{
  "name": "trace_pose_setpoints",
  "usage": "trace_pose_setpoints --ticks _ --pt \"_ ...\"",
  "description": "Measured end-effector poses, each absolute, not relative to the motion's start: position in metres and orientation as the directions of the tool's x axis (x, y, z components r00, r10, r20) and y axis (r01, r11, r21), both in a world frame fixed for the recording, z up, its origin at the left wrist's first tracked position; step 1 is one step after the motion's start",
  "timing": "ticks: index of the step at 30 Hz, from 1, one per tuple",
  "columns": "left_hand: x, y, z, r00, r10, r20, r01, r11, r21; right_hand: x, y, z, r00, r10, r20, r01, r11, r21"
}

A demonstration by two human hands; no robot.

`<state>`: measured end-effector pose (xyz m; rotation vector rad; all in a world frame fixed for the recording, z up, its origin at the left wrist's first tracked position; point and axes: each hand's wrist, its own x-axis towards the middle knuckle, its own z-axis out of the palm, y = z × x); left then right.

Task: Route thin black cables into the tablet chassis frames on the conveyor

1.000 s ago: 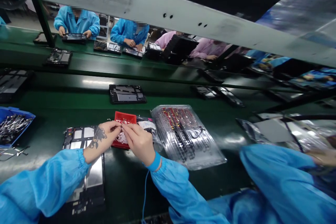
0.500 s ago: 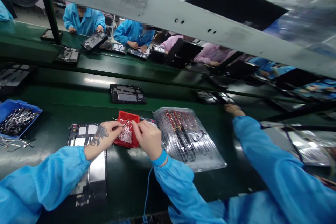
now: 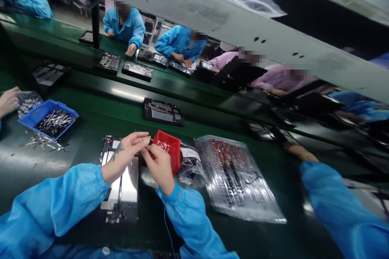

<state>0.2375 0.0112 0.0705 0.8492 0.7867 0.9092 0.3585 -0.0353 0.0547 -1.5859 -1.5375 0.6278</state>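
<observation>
My left hand (image 3: pixel 129 154) is closed in a pinch on a small, thin dark part (image 3: pixel 145 139), too small to name. Close against it, my right hand (image 3: pixel 159 166) also pinches, its fingertips meeting those of the left; what they hold is hidden. Just behind the right hand stands a red bin (image 3: pixel 174 145) with small white pieces (image 3: pixel 163 145) inside. Under my left wrist lies an opened tablet-like device (image 3: pixel 130 188) with silver panels, partly covered by my hand and sleeve. A blue band with a cord circles my right wrist.
A blue bin (image 3: pixel 28 119) of small metallic parts stands left, loose parts (image 3: pixel 45 142) before it. Right are a dark plastic bag (image 3: pixel 191 166) and a clear tray of cables (image 3: pixel 243 178). Another device (image 3: pixel 162 111) lies behind. Co-workers' hands reach in at left and right.
My right hand has left the red bin and moved left to meet my left hand's fingertips. The view has shifted, bringing a co-worker's hand with a bag in at left.
</observation>
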Motion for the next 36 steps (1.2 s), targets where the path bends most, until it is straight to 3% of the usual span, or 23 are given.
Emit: trace_pose_setpoints --ticks 1,3,6,9,14,16,18,21,24,30,36 --pt "0.226 0.012 0.07 0.403 0.893 -0.201 -0.312 0.341 0.887 0.357 -0.033 0.057 0.123 0.991 0.056 0.375 0.006 -0.927" --pt "0.202 0.011 0.067 0.411 0.893 -0.186 -0.199 0.287 0.937 0.353 -0.029 0.06 0.046 0.98 -0.192 0.019 -0.193 -0.981" --pt "0.171 0.005 0.059 0.44 0.876 -0.197 0.04 0.2 0.979 0.34 -0.029 0.058 -0.064 0.928 -0.368 -0.173 -0.373 -0.911" --pt "0.149 -0.007 0.056 0.437 0.879 -0.19 0.159 0.132 0.978 0.322 -0.033 0.054 -0.113 0.935 -0.337 -0.061 -0.346 -0.936" --pt "0.117 -0.024 0.049 0.429 0.882 -0.196 0.324 0.052 0.944 0.303 -0.039 0.048 -0.174 0.981 -0.084 0.33 -0.022 -0.944" --pt "0.105 -0.025 0.037 0.43 0.874 -0.229 0.33 0.084 0.94 0.301 -0.037 0.041 -0.218 0.974 -0.059 0.408 0.036 -0.912" --pt "0.095 -0.023 0.019 0.348 0.894 -0.282 0.318 0.17 0.933 0.299 -0.031 0.03 -0.221 0.966 -0.135 0.43 -0.028 -0.903" --pt "0.091 -0.018 -0.01 0.202 0.909 -0.365 0.279 0.303 0.911 0.296 -0.019 0.012 -0.258 0.889 -0.379 0.404 -0.257 -0.878" --pt "0.095 -0.017 -0.028 0.263 0.869 -0.42 0.216 0.371 0.903 0.291 -0.01 0.001 -0.329 0.773 -0.542 0.404 -0.404 -0.821" --pt "0.101 -0.018 -0.032 0.345 0.822 -0.452 0.129 0.436 0.891 0.283 -0.005 0.001 -0.263 0.778 -0.571 0.554 -0.362 -0.749" --pt "0.101 -0.016 -0.033 0.362 0.815 -0.453 0.168 0.421 0.891 0.281 -0.005 0.008 -0.25 0.805 -0.538 0.644 -0.277 -0.713"
